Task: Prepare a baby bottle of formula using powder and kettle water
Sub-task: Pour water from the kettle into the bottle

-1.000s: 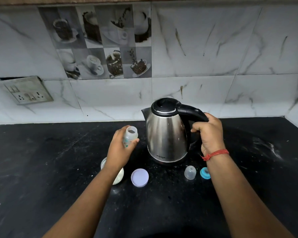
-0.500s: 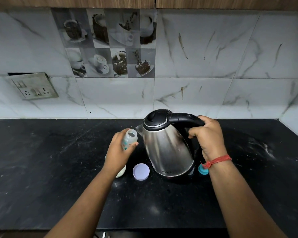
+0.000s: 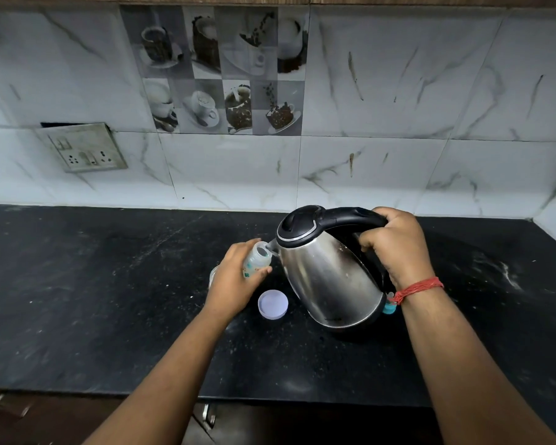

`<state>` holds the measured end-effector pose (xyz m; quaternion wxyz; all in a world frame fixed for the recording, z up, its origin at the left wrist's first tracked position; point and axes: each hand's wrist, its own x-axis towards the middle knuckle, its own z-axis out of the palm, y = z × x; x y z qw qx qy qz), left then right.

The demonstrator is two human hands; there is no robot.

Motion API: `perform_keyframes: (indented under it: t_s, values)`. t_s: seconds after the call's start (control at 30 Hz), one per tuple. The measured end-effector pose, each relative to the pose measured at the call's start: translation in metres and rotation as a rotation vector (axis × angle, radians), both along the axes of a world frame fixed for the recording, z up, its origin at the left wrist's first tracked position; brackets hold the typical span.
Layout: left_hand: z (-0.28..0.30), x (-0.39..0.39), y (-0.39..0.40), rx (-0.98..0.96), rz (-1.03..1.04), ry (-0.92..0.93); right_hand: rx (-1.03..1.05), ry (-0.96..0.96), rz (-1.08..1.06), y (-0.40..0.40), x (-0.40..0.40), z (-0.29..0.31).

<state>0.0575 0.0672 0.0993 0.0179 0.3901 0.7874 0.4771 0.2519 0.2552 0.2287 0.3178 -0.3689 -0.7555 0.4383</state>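
Observation:
My right hand (image 3: 395, 245) grips the black handle of a steel kettle (image 3: 328, 277), which is lifted and tilted left. Its spout touches the open mouth of a small clear baby bottle (image 3: 256, 259). My left hand (image 3: 235, 281) holds that bottle, tilted toward the spout. Behind my left hand a clear powder jar (image 3: 213, 276) shows only as a sliver. Its lilac lid (image 3: 273, 304) lies flat on the black counter (image 3: 77, 284). The bottle's teal ring (image 3: 389, 308) peeks out at the kettle's lower right.
A white marble-tiled wall (image 3: 398, 155) rises close behind the counter, with a socket plate (image 3: 84, 149) at left. The counter's front edge runs along the bottom, with a drawer handle (image 3: 207, 414) below it. A side wall closes the far right corner.
The kettle has risen off the counter and tipped left until its spout meets the bottle mouth. The clear bottle cap is now hidden behind the kettle.

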Motion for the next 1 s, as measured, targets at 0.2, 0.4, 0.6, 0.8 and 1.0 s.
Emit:
perform_keyframes:
  t_s: [0.2, 0.4, 0.6, 0.8, 1.0]
  values:
    - [-0.001, 0.002, -0.003, -0.050, -0.026, 0.043, 0.126, -0.132, -0.013, -0.003, 0.000, 0.009]
    - [-0.002, 0.006, -0.003, -0.061, -0.041, 0.027, 0.263, -0.228, 0.000, -0.002, -0.005, 0.017]
    - [-0.005, 0.005, 0.000, -0.069, -0.063, 0.008, 0.311, -0.276, 0.012, 0.002, -0.011, 0.022]
    - [-0.008, 0.002, 0.001, -0.065, -0.062, -0.015, 0.330, -0.310, 0.036, 0.004, -0.016, 0.024]
    - [-0.011, -0.002, 0.004, -0.068, -0.050, -0.040, 0.332, -0.315, 0.049, 0.007, -0.021, 0.024]
